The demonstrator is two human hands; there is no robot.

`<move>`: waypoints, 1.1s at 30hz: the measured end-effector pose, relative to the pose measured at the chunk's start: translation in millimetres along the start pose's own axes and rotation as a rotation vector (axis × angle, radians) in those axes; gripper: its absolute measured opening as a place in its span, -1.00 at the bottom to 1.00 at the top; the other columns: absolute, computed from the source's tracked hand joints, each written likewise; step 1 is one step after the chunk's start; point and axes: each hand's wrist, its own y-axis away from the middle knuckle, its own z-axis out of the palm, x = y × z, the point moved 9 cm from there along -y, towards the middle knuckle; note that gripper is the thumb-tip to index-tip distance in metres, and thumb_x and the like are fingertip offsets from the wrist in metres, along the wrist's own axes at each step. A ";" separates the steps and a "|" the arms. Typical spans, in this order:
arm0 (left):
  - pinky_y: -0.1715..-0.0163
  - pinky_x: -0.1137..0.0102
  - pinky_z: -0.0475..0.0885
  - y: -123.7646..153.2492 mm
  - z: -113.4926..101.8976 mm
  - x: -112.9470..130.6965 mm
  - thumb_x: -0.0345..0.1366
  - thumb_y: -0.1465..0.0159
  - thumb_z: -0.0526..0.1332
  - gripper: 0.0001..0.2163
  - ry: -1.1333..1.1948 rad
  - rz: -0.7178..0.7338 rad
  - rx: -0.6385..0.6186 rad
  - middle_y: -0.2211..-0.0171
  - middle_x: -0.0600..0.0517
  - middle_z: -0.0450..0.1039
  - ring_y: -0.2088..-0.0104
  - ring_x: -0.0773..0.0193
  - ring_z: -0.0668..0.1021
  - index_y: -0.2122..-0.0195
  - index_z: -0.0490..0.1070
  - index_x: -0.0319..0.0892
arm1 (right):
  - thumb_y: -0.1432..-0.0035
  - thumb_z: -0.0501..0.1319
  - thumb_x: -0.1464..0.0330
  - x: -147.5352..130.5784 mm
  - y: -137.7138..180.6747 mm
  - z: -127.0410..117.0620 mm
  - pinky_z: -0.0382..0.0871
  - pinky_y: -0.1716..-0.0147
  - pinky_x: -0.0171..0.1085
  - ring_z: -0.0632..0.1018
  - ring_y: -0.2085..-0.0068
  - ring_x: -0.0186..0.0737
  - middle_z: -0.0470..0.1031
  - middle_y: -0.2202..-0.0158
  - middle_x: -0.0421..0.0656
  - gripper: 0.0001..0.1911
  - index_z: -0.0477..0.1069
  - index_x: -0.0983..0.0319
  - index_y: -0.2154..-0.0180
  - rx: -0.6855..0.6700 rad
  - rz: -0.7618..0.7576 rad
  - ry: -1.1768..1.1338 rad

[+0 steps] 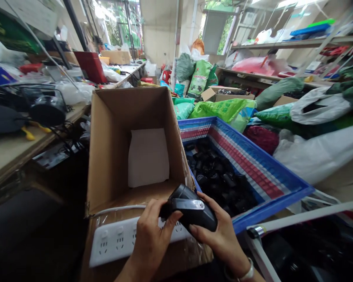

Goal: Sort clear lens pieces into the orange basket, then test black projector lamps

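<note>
A black handheld device with a silver strip along its side (195,215), shaped like an electric shaver, is held between both hands above a white power strip (113,243). My right hand (220,231) wraps round its thick right end, thumb at the lower edge. My left hand (154,229) pinches its left end between thumb and fingers; the exact contact there is partly hidden. The power strip lies on brown cardboard under my left hand, its white cord running along the near edge of an open cardboard box (105,156).
A pale sheet (149,158) lies inside the box. On the right stands a blue-rimmed basket (261,160) holding many black parts (223,176). A white metal frame (299,217) is at lower right. A cluttered workbench (32,150) runs along the left; filled bags (223,109) lie behind.
</note>
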 end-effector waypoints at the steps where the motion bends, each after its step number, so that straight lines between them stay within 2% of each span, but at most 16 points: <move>1: 0.27 0.28 0.40 3.3 1.6 3.9 -0.23 -0.14 0.17 -0.80 -0.024 0.032 0.001 0.33 -0.06 0.41 0.29 0.16 0.48 0.24 0.33 -0.19 | 0.26 0.34 0.18 1.8 -0.8 -0.2 0.33 0.14 -0.06 0.45 0.16 0.01 0.41 0.12 -0.11 -0.29 0.24 0.14 0.01 0.037 0.010 0.020; 4: 0.17 0.27 0.39 13.0 12.9 11.1 -0.35 -0.19 0.09 -0.72 -0.014 0.096 -0.073 0.17 -0.13 0.40 0.16 0.16 0.47 0.06 0.23 -0.19 | 0.25 0.34 0.16 9.4 -4.4 -2.2 0.34 0.14 -0.05 0.45 0.17 0.00 0.41 0.14 -0.09 -0.27 0.20 0.15 -0.01 0.111 0.060 0.029; 6: 0.12 0.25 0.37 14.7 16.8 9.4 -0.38 -0.19 0.07 -0.69 0.037 0.083 -0.125 0.11 -0.13 0.38 0.10 0.15 0.45 0.01 0.20 -0.17 | 0.20 0.32 0.12 11.5 -8.2 -4.2 0.33 0.13 -0.06 0.45 0.14 -0.01 0.39 0.12 -0.07 -0.22 0.12 0.16 -0.07 0.064 0.072 -0.035; 8: 0.12 0.22 0.37 10.6 14.3 -0.1 -0.35 -0.19 0.08 -0.72 0.096 -0.009 -0.155 0.13 -0.10 0.41 0.12 0.14 0.47 0.05 0.24 -0.14 | 0.16 0.28 0.05 8.0 -11.0 -6.7 0.27 0.06 -0.06 0.41 0.04 0.00 0.32 0.02 -0.04 -0.13 0.01 0.15 -0.15 -0.097 0.033 -0.143; 10: 0.18 0.22 0.40 4.5 9.7 -14.2 -0.29 -0.18 0.10 -0.76 0.180 -0.155 -0.193 0.21 -0.06 0.44 0.19 0.15 0.50 0.11 0.27 -0.14 | 0.23 0.30 0.00 4.8 -8.9 -13.6 0.15 -0.05 -0.05 0.29 -0.08 0.03 0.19 -0.11 -0.02 0.01 -0.08 0.13 -0.19 -0.299 -0.037 -0.152; 12: 0.26 0.26 0.43 0.2 5.6 -26.5 -0.23 -0.17 0.11 -0.76 0.311 -0.300 -0.228 0.28 -0.03 0.45 0.27 0.18 0.52 0.14 0.25 -0.16 | 0.40 0.40 0.07 14.6 -3.7 -22.8 0.05 -0.10 -0.02 0.18 -0.15 0.07 0.11 -0.16 -0.04 0.13 -0.08 0.11 -0.20 -0.446 -0.077 -0.004; 13: 0.31 0.28 0.44 -0.9 4.3 -30.5 -0.21 -0.16 0.12 -0.75 0.386 -0.359 -0.242 0.30 -0.02 0.45 0.29 0.20 0.52 0.16 0.24 -0.17 | 0.44 0.43 0.13 25.5 -2.2 -27.5 0.04 -0.10 0.00 0.19 -0.14 0.08 0.14 -0.15 -0.05 0.13 -0.02 0.10 -0.19 -0.469 -0.072 0.097; 15: 0.40 0.34 0.45 -1.3 3.4 -34.9 -0.19 -0.14 0.15 -0.75 0.519 -0.448 -0.258 0.31 -0.02 0.44 0.32 0.22 0.52 0.19 0.23 -0.17 | 0.36 0.42 0.20 51.9 -0.7 -31.9 0.16 -0.03 0.01 0.32 -0.03 0.07 0.30 -0.02 -0.05 -0.08 0.17 0.13 -0.11 -0.446 -0.024 0.249; 17: 0.43 0.37 0.45 -0.6 4.2 -34.3 -0.22 -0.11 0.19 -0.74 0.611 -0.488 -0.272 0.32 -0.01 0.44 0.32 0.23 0.51 0.22 0.22 -0.18 | 0.19 0.35 0.22 72.7 1.3 -25.3 0.30 0.10 -0.05 0.43 0.13 -0.02 0.42 0.17 -0.09 -0.43 0.36 0.17 0.07 -0.398 0.004 0.306; 18: 0.43 0.38 0.44 -0.2 4.6 -33.0 -0.24 -0.10 0.21 -0.74 0.641 -0.496 -0.276 0.32 0.00 0.44 0.33 0.24 0.51 0.22 0.22 -0.18 | 0.13 0.31 0.24 78.9 2.8 -18.4 0.33 0.15 -0.09 0.45 0.19 -0.06 0.43 0.25 -0.11 -0.59 0.42 0.18 0.16 -0.382 -0.003 0.316; 20: 0.42 0.39 0.45 -0.3 3.5 -29.9 -0.26 -0.08 0.23 -0.73 0.675 -0.498 -0.270 0.33 0.00 0.44 0.32 0.24 0.51 0.23 0.23 -0.18 | 0.09 0.28 0.28 82.9 6.0 -3.6 0.35 0.19 -0.16 0.44 0.22 -0.11 0.42 0.32 -0.15 -0.76 0.45 0.19 0.29 -0.364 -0.056 0.317; 24: 0.47 0.37 0.47 -2.1 -8.5 -32.0 -0.25 -0.02 0.29 -0.70 0.719 -0.535 -0.165 0.35 0.01 0.44 0.29 0.16 0.53 0.27 0.22 -0.18 | 0.06 0.24 0.37 83.7 6.8 5.5 0.36 0.28 -0.22 0.43 0.27 -0.17 0.35 0.31 -0.15 -0.84 0.42 0.17 0.33 -0.323 -0.156 0.353; 26: 0.49 0.36 0.49 -2.9 -16.0 -35.1 -0.26 0.00 0.31 -0.69 0.752 -0.546 -0.116 0.36 0.02 0.45 0.28 0.16 0.53 0.28 0.22 -0.18 | -0.03 0.14 0.41 84.8 2.6 -3.8 0.36 0.31 -0.24 0.42 0.30 -0.20 0.32 0.33 -0.13 -0.90 0.40 0.18 0.35 -0.257 -0.187 0.393; 30: 0.48 0.34 0.52 -1.8 -29.1 -41.1 -0.31 -0.01 0.31 -0.70 0.820 -0.536 -0.081 0.37 0.04 0.47 0.30 0.19 0.53 0.27 0.24 -0.18 | -0.09 0.08 0.39 70.3 -6.1 -37.4 0.35 0.29 -0.21 0.43 0.29 -0.18 0.32 0.31 -0.08 -0.89 0.38 0.21 0.37 0.023 -0.200 0.453; 31: 0.49 0.33 0.52 -1.0 -32.6 -43.4 -0.32 0.00 0.31 -0.69 0.843 -0.541 -0.067 0.38 0.04 0.47 0.32 0.20 0.53 0.27 0.24 -0.19 | -0.09 0.10 0.37 63.3 -6.6 -40.4 0.36 0.30 -0.22 0.44 0.30 -0.18 0.34 0.32 -0.08 -0.90 0.38 0.21 0.36 0.057 -0.184 0.434; 33: 0.51 0.33 0.52 0.6 -39.2 -49.6 -0.35 0.02 0.33 -0.69 0.895 -0.563 -0.023 0.42 0.06 0.47 0.37 0.21 0.54 0.28 0.25 -0.20 | -0.08 0.14 0.32 48.9 -7.0 -34.1 0.38 0.35 -0.25 0.46 0.35 -0.20 0.40 0.38 -0.12 -0.88 0.38 0.21 0.34 0.041 -0.131 0.335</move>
